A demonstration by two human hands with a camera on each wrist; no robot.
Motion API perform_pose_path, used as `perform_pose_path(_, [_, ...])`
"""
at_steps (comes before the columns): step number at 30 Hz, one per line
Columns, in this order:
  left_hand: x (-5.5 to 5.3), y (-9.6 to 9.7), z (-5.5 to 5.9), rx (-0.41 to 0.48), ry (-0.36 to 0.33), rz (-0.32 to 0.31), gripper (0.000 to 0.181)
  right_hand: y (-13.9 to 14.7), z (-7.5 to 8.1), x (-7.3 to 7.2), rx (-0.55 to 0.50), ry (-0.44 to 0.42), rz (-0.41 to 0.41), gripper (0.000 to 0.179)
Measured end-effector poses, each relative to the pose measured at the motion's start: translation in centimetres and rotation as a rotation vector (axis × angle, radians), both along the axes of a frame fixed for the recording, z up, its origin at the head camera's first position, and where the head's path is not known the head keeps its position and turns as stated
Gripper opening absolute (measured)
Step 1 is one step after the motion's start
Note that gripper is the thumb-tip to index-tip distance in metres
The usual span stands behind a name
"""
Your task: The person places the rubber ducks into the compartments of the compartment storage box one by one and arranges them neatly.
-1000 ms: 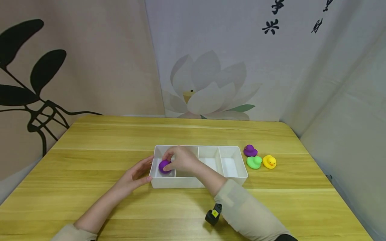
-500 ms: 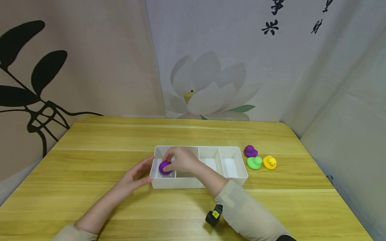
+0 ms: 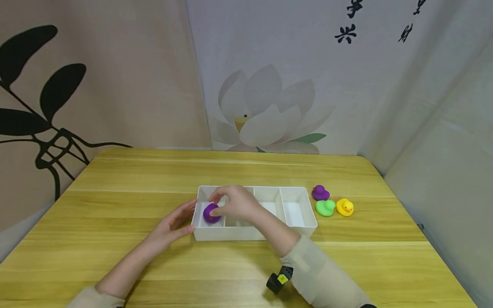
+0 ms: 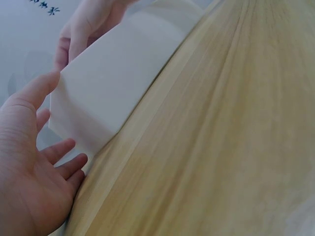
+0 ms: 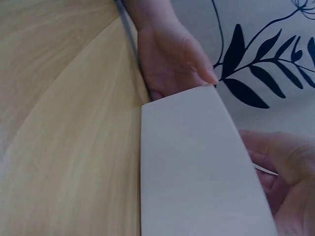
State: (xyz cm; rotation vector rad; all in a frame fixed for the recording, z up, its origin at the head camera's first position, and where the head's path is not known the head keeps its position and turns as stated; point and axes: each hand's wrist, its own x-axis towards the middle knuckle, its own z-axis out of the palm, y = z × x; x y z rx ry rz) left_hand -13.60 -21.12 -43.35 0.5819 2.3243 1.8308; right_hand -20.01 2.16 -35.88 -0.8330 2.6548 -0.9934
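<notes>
A white divided tray (image 3: 231, 234) stands on the wooden counter (image 3: 115, 192), set in from the far edge. A purple toy duck (image 3: 206, 214) lies in its leftmost compartment, partly hidden by the person's right hand (image 3: 239, 205). That hand reaches in over the tray's front edge, its grip released: thumb and forefinger stand apart, the thumb across the duck, though whether it touches cannot be told. The left hand (image 3: 169, 224) has its grip released too, spread about the tray's left end, the thumb at the near left corner. Beyond the tray's right end, towards the counter's right edge, another purple duck (image 3: 320, 193), a green duck (image 3: 325, 208) and a yellow duck (image 3: 345, 207) sit close together.
</notes>
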Motion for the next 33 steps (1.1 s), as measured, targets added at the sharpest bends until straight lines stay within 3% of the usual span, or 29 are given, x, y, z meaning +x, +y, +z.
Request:
perform_pose_path(9, [-0.1, -0.1, 0.1, -0.004, -0.004, 0.004, 0.062, 1.2, 1.3, 1.1, -0.125, -0.020, -0.009, 0.027])
perform_pose_path(19, [-0.1, -0.1, 0.1, -0.003, 0.003, 0.001, 0.063, 2.8, 2.3, 2.6, -0.234, 0.045, 0.003, 0.024])
perform_pose_path(33, [0.1, -0.1, 0.1, -0.008, 0.006, 0.010, 0.063, 6.9, 3.0, 4.3, -0.328, 0.041, -0.075, 0.025])
